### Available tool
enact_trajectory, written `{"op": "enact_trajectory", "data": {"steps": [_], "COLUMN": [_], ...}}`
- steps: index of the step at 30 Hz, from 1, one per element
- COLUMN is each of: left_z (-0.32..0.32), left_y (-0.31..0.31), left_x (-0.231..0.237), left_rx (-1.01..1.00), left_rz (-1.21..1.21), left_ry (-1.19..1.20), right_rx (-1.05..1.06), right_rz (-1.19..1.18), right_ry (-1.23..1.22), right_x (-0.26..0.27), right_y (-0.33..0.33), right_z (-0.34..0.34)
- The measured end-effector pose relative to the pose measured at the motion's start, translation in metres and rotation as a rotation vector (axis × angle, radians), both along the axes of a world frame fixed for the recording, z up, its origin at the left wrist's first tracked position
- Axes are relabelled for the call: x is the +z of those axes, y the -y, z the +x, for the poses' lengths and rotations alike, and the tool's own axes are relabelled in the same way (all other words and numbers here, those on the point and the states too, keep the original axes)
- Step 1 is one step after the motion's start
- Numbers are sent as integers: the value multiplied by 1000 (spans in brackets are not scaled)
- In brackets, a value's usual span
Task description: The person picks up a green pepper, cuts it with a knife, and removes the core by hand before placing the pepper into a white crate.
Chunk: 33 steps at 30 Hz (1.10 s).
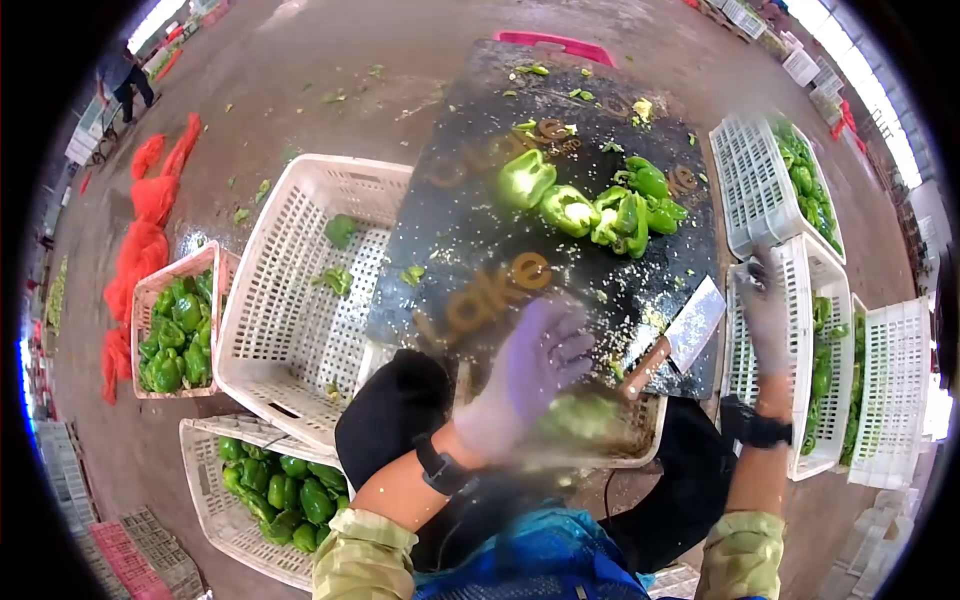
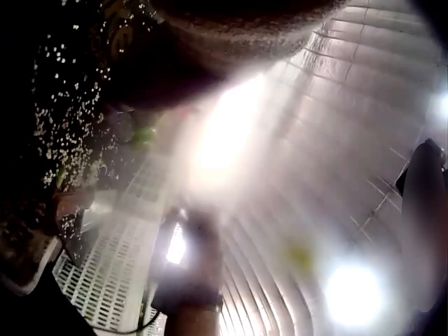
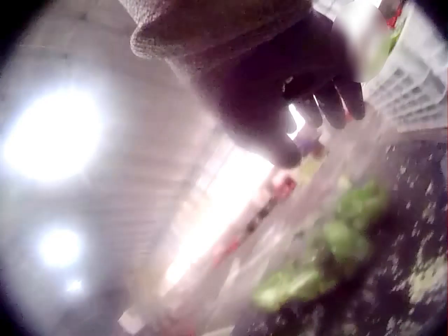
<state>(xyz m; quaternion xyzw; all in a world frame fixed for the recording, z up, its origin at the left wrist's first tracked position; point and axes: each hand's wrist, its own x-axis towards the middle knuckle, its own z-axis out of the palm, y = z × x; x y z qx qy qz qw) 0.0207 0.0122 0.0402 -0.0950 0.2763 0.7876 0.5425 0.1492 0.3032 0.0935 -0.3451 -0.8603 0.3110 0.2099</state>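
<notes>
My gloved left hand (image 1: 530, 370) hovers over the near edge of the dark cutting board (image 1: 600, 110), its fingers loosely bent and holding nothing. Just below it, a blurred pale green shape (image 1: 580, 415) shows at a crate between the knees. The gloved right hand (image 1: 765, 310) is raised at the inner rim of a white crate (image 1: 806, 340) on the right. In the right wrist view, that hand's fingers (image 3: 327, 105) hang loosely with a gap before the thumb. Cut green bell peppers (image 1: 570, 210) lie in a row on the board. A wooden-handled cleaver (image 1: 695, 325) rests at its near right corner.
A large white crate (image 1: 290, 200) with a few green scraps stands left of the board. Whole green peppers (image 1: 285, 500) fill a crate at lower left, and more fill another (image 1: 185, 330). Crates line the right side. Red netting (image 1: 140, 260) lies on the floor.
</notes>
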Motion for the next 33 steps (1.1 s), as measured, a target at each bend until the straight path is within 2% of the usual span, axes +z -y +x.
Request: {"op": "enact_trajectory", "data": {"steps": [1, 2, 6, 9, 12, 14, 16, 19, 20, 22, 24, 25, 27, 28, 29, 30, 31, 33], "left_z": [-1, -3, -9, -13, -14, -12, -7, 0, 1, -3, -2, 1, 3, 4, 5, 7, 10, 14], "left_y": [1, 1, 2, 4, 6, 5, 4, -6, -6, -8, -16, -18, -17, -14, -10, 0, 3, 5], "left_x": [4, 4, -2, -1, 1, -5, -11, -17, -20, 5, -25, -31, -28, -19, -9, 18, 18, -23], "left_rx": [3, 8, 45, 65, 62, 47, 33, 21, 11, 14, 42, 66, 48, 4, -42, -74, -137, -26], "left_rz": [11, -6, -77, -81, -88, -72, -87, -156, -103, 307, 353, 313, 325, 379, 429, 337, 303, 112], "left_ry": [-14, -10, 53, 46, 24, 6, 10, 49, 44, -171, 90, -192, -306, -137, 28, 63, -53, -897], "right_rx": [318, 308, 386, 282, 328, 312, 268, 345, 377, 493, 528, 541, 539, 536, 639, 701, 680, 653], "right_rz": [68, 357, 723, 710, 698, 614, 477, 261, 185, -21, -73, 89, 245, 326, 282, 207, 114, -50], "right_ry": [-132, 220, 476, 658, 528, 305, 139, -27, -56, 10, 97, 177, 158, 151, 177, 183, 213, 279], "right_x": [-35, -11, -60, -67, -69, -69, -62, -45, -42, -34, -27, -20, 2, 9, 9, 19, 20, 14], "right_y": [3, 43, 42, 30, 23, 27, 44, 89, 105, 138, 157, 160, 170, 174, 173, 176, 175, 167], "right_z": [-28, -65, -142, -159, -144, -124, -100, -67, -57, -39, -27, -23, -17, -15, -13, -14, -14, -25]}}
